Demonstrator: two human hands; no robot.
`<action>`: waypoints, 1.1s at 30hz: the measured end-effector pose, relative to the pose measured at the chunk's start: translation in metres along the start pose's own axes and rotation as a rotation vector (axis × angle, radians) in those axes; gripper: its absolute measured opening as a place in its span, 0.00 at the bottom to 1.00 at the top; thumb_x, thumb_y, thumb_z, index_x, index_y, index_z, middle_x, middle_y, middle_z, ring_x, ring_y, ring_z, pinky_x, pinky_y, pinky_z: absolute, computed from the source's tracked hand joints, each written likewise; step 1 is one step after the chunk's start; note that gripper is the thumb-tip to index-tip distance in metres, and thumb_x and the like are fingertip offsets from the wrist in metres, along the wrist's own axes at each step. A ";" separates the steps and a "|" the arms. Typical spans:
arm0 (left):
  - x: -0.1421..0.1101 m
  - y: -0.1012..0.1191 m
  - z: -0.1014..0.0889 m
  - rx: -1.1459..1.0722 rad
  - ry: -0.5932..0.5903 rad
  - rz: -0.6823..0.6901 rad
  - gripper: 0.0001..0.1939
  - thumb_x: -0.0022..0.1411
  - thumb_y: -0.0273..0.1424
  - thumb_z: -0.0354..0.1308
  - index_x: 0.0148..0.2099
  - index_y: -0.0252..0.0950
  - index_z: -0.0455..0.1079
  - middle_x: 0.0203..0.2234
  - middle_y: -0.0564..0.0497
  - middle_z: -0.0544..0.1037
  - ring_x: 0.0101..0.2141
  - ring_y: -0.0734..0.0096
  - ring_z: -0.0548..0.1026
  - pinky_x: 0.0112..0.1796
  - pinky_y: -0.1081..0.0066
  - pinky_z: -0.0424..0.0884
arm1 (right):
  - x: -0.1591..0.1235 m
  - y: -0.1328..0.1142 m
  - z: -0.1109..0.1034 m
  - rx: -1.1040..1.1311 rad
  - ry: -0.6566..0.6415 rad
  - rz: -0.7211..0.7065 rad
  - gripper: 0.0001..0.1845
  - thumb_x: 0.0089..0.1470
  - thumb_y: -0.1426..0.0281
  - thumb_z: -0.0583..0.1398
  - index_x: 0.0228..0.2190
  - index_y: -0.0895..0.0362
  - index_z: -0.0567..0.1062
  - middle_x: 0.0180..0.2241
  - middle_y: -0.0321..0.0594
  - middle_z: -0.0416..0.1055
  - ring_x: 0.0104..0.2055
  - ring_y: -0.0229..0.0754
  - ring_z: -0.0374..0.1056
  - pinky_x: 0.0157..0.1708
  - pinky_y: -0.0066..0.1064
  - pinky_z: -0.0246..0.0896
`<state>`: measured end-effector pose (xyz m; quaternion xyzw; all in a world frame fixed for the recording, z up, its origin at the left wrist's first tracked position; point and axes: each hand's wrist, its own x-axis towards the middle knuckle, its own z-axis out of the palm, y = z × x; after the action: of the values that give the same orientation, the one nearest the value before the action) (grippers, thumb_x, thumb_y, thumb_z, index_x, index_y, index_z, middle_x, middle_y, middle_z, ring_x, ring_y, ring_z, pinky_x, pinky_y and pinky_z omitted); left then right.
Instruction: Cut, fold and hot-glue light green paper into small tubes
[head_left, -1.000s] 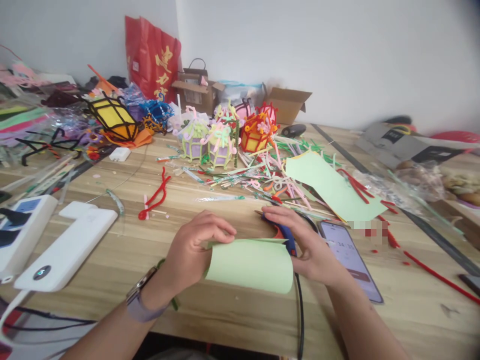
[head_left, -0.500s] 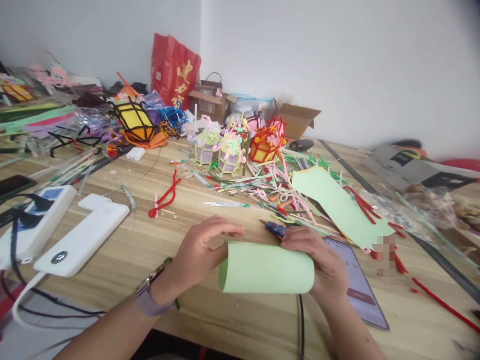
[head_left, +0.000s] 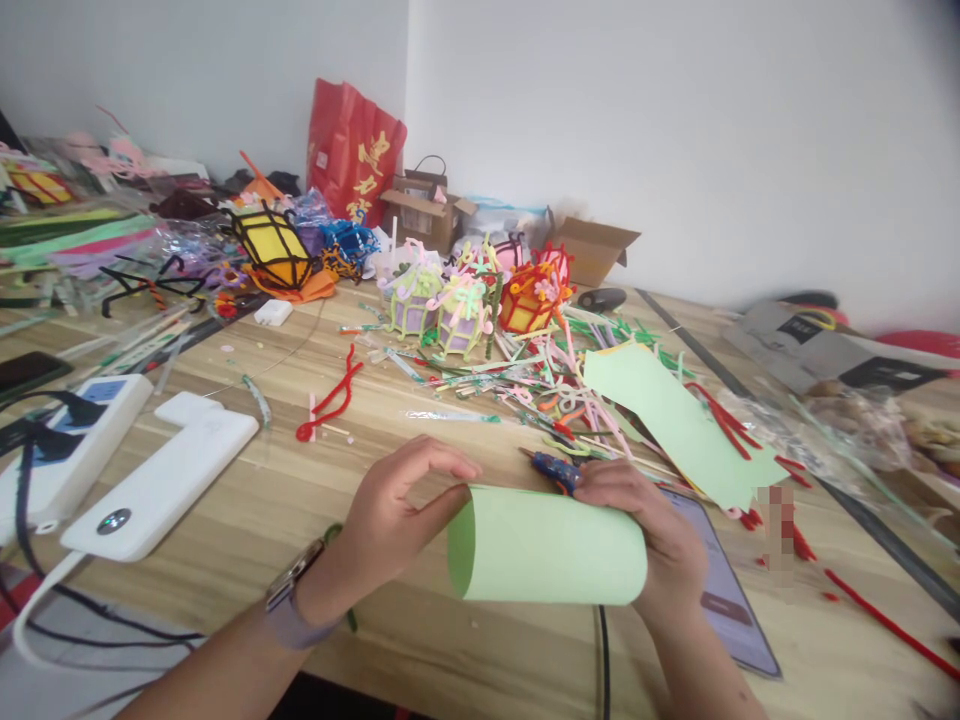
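Holding a light green paper tube (head_left: 551,550) on its side above the surface (head_left: 420,640), near the front edge, at about the middle of this edge. At the right end, grasping the paper with the right hand (head_left: 660,530), with fingers bent over the upper side and partly out of sight. At the left end, touching the upper rim with the thumb of the left hand (head_left: 397,510), with forefinger raised slightly above; cannot tell of a firm pinch there.

Judging by the shape, already past the rolling: curved round from end to end, with an open mouth at the left. Cannot see clearly the seam, nor any glue along it; so, closing of the tube probably not yet done.

Lying just behind the tube, farther from the front edge: a blue glue gun (head_left: 553,470), partly covered by the right hand and apparently not gripped. Toward the right edge, lying flat, some uncurled light green paper (head_left: 667,410). Standing toward the far edge, already built up, pipe-cleaner lanterns (head_left: 461,318) with coloured panels, amid loose pipe cleaners (head_left: 517,385).
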<state>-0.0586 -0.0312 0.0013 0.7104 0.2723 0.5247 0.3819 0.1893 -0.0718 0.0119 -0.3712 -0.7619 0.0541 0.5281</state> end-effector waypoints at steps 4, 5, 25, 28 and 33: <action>0.000 0.002 0.001 0.010 -0.011 0.034 0.08 0.61 0.21 0.56 0.36 0.39 0.72 0.35 0.52 0.80 0.39 0.71 0.77 0.42 0.72 0.70 | 0.000 -0.001 0.000 0.005 -0.010 0.012 0.06 0.58 0.68 0.61 0.36 0.52 0.79 0.28 0.41 0.75 0.33 0.46 0.71 0.33 0.39 0.67; 0.000 0.002 0.001 0.010 -0.011 0.034 0.08 0.61 0.20 0.56 0.36 0.39 0.72 0.35 0.52 0.80 0.39 0.71 0.77 0.42 0.71 0.70 | -0.001 -0.001 0.000 0.007 -0.013 0.018 0.06 0.58 0.68 0.61 0.36 0.52 0.79 0.28 0.41 0.75 0.33 0.46 0.71 0.33 0.38 0.67; -0.002 0.005 0.003 -0.049 0.021 0.025 0.08 0.57 0.20 0.54 0.32 0.38 0.69 0.31 0.51 0.78 0.36 0.68 0.74 0.41 0.69 0.69 | -0.001 -0.006 0.009 0.036 -0.033 0.018 0.06 0.58 0.68 0.61 0.35 0.52 0.79 0.27 0.42 0.75 0.32 0.46 0.72 0.33 0.40 0.68; -0.004 0.002 0.003 -0.086 0.013 -0.003 0.07 0.59 0.21 0.56 0.33 0.39 0.69 0.33 0.51 0.78 0.37 0.68 0.74 0.42 0.69 0.69 | -0.003 -0.005 0.009 0.057 -0.013 0.007 0.06 0.58 0.68 0.61 0.38 0.51 0.78 0.28 0.42 0.75 0.33 0.46 0.71 0.34 0.41 0.68; -0.009 -0.002 0.003 -0.088 0.011 -0.130 0.07 0.60 0.25 0.59 0.41 0.40 0.71 0.33 0.52 0.78 0.37 0.69 0.76 0.41 0.71 0.70 | -0.005 -0.005 0.006 0.081 0.031 -0.021 0.07 0.59 0.69 0.60 0.39 0.50 0.78 0.29 0.41 0.74 0.34 0.47 0.71 0.35 0.42 0.68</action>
<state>-0.0582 -0.0385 -0.0056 0.6709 0.2967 0.5141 0.4446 0.1832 -0.0768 0.0075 -0.3423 -0.7546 0.0734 0.5550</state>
